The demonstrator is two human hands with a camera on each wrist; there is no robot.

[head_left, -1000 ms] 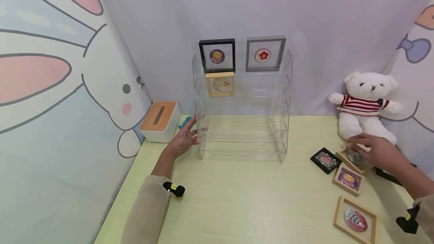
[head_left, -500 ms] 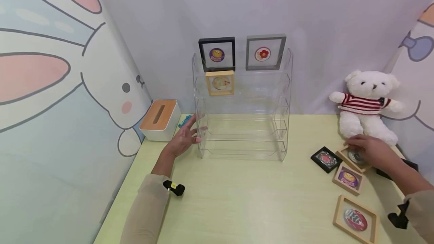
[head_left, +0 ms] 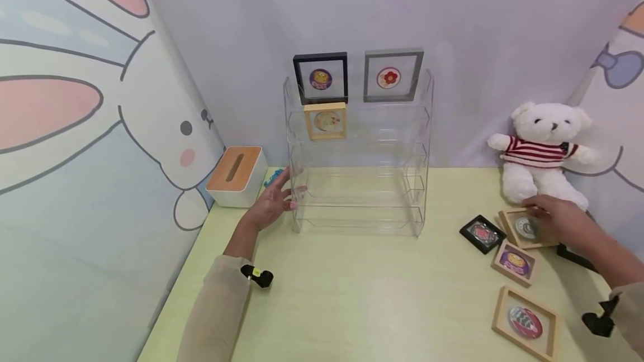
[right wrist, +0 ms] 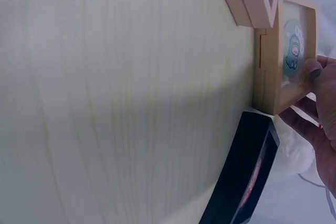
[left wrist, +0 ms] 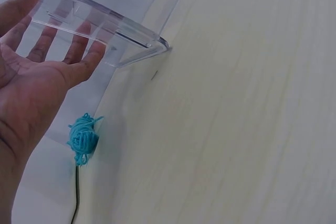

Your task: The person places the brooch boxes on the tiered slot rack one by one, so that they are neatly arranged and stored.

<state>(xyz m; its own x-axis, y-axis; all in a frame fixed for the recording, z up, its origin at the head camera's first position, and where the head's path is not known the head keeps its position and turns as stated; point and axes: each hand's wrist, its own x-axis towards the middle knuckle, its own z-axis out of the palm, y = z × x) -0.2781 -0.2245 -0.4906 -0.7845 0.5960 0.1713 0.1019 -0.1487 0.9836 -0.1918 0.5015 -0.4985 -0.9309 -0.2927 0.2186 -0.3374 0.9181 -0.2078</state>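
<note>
A clear acrylic tiered rack (head_left: 357, 205) stands on the table; my left hand (head_left: 269, 205) rests against its left side, fingers spread and only loosely bent in the left wrist view. On the right, my right hand (head_left: 560, 219) pinches the edge of a light wooden photo frame (head_left: 525, 229) holding a round badge. The right wrist view shows the thumb on the front of that wooden frame (right wrist: 270, 72) and fingers behind it. On the rack's top tier stand a black frame (head_left: 297, 80) and a grey frame (head_left: 368, 77); a small wooden frame (head_left: 325, 137) stands one tier lower.
Around my right hand lie a small black frame (head_left: 483, 233), a small wooden frame (head_left: 514, 262), a larger wooden frame (head_left: 525, 323) and a partly hidden black frame (head_left: 578, 260). Behind sits a white teddy bear (head_left: 545, 144). A tissue box (head_left: 236, 177) and blue yarn (left wrist: 84, 137) are left.
My right hand has taken hold of the wooden frame's edge, and the frame has turned slightly. My left hand stays at the rack's side. The view has tilted slightly downward.
</note>
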